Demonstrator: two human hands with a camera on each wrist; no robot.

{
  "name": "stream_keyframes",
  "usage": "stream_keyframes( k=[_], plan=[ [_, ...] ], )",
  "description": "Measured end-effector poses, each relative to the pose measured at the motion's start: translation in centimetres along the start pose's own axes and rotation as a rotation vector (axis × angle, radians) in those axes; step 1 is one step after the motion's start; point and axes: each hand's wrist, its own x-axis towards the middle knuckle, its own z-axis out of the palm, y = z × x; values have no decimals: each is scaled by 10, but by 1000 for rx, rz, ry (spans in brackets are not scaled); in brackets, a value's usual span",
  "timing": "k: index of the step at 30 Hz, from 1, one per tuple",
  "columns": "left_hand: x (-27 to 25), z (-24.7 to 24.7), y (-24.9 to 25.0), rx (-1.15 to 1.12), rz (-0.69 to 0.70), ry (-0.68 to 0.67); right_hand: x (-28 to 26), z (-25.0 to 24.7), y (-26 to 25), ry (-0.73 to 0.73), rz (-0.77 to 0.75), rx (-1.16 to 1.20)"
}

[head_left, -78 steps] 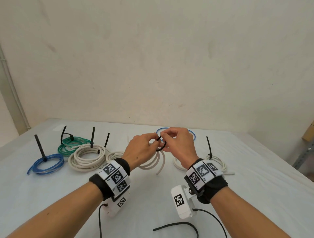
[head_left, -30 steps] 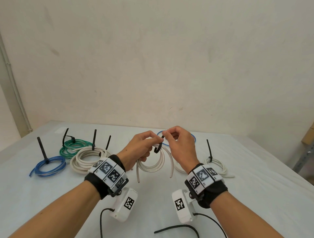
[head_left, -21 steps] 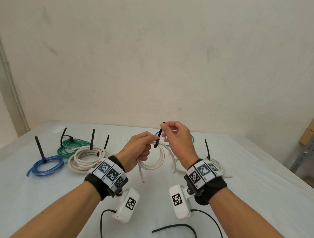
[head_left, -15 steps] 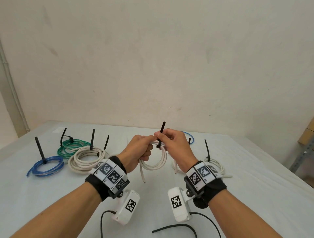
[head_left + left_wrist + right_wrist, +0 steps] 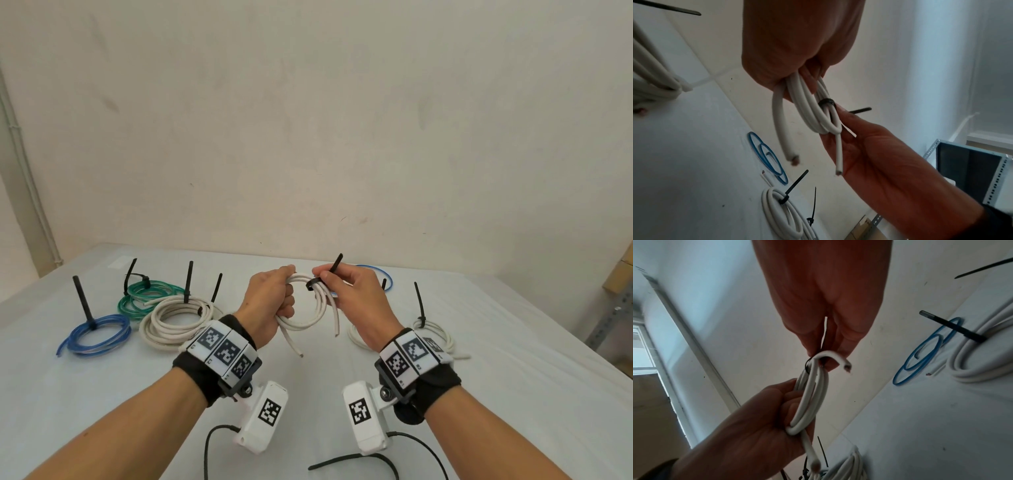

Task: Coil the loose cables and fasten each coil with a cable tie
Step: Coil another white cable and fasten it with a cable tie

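A small white cable coil (image 5: 310, 305) hangs in the air above the table, its two cut ends dangling. My left hand (image 5: 270, 301) grips the coil's left side in a fist (image 5: 797, 48). A black cable tie (image 5: 317, 283) is looped tight round the coil's strands (image 5: 826, 102). My right hand (image 5: 346, 291) pinches the tie's tail, which sticks up past the fingers (image 5: 337, 260). In the right wrist view the tie (image 5: 807, 365) sits just below the right fingertips (image 5: 818, 347) on the coil (image 5: 809, 394).
Tied coils lie on the white table (image 5: 513, 377): blue (image 5: 96, 334), green (image 5: 144, 298) and thick white (image 5: 174, 320) at left, a white one (image 5: 435, 337) at right. A loose blue cable (image 5: 380, 277) lies at the back. A spare black tie (image 5: 352, 460) lies near me.
The tie's open loop has been pulled tight round the white coil. The tail now stands up from my right fingers, and the coil was lifted off the table.
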Motion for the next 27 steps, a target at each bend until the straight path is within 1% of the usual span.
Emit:
stream_keyframes(
  k=[4,7,10,14,16,19,22,27],
  plan=[
    [3,-1,5,-78,7,79,-1,-3,1,-13,-22,-47],
    [7,-3,8,-137,20,135,-5,-2,2,-17,-5,3],
    [6,-3,3,-179,37,134,-6,2,0,-34,59,91],
    [3,-2,-4,-201,41,122,-8,5,-7,-61,182,279],
    [1,-2,-8,-178,40,103,-8,7,-8,-53,251,323],
    [-6,2,-13,-121,15,8,-7,12,-9,-8,331,348],
    [-12,7,-10,-95,6,-56,-4,16,-12,68,337,340],
    [-9,9,-3,-176,-22,-75,-1,26,-16,181,281,267]
  ],
)
